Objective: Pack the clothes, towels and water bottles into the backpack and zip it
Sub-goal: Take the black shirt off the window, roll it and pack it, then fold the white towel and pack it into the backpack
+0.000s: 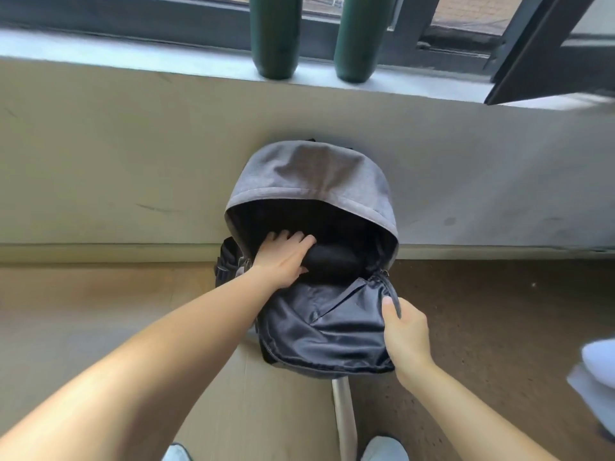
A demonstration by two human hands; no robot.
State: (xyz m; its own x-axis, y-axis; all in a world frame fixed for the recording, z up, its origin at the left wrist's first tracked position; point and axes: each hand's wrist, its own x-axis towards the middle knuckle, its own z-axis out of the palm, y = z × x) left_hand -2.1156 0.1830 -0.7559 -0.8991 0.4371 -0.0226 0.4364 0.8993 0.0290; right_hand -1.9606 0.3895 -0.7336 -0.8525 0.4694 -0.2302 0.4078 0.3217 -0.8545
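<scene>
Windowsill (pixel 166 59) edge: two green water bottles (pixel 275 34) standing unpacked. Down on the floor (pixel 482 311), against the wall (pixel 133 154), the backpack (pixel 309 174) gapes unzipped. Left grip (pixel 283 257) wraps a dark bundle (pixel 336 261) in its mouth, right grip (pixel 404 331) pinches the front flap (pixel 319 331) edge. Zipping looks far off.

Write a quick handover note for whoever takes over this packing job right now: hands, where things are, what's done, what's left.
Left hand: grips a black rolled fabric bundle inside the open grey fabric backpack.
Right hand: pinches the backpack's front flap edge, holding it open.
Dark green water bottles: both upright on the pale windowsill, unpacked.
Done: bundle in the bag.
Left: the bottles, then zip.
</scene>
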